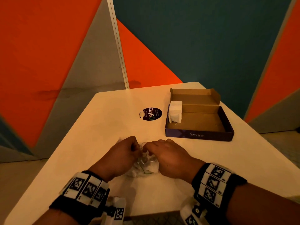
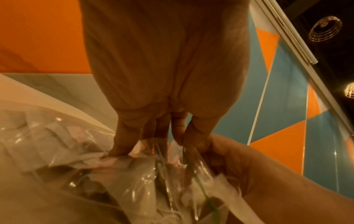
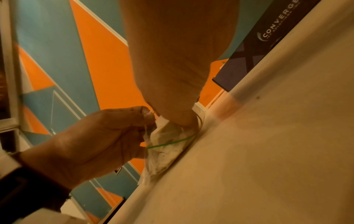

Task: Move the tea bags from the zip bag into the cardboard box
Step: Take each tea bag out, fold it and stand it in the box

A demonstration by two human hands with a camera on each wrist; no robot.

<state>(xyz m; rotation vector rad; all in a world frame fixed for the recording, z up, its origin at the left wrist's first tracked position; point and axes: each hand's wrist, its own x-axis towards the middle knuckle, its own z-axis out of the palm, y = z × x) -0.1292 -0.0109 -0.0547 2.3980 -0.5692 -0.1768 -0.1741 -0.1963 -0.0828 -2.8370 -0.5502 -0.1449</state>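
A clear zip bag [image 1: 143, 166] with a green zip line lies crumpled on the white table [image 1: 100, 127], near its front. White tea bags show through the plastic [image 2: 91, 171]. My left hand [image 1: 125, 151] pinches the bag's plastic from the left [image 3: 107, 133]. My right hand [image 1: 162, 151] curls over the bag from the right, its fingers gripping the plastic by the green line [image 2: 226, 160]. Its fingertips [image 3: 184, 119] are buried in white folds. The open cardboard box [image 1: 199, 135] stands at the back right with several white tea bags [image 1: 175, 111] stacked against its left wall.
A round dark "ClayGo" sticker [image 1: 150, 114] lies on the table left of the box. The box's lid flap [image 1: 194, 96] stands up at the back. Orange, grey and teal wall panels close in behind the table. The table's right edge runs just past the box.
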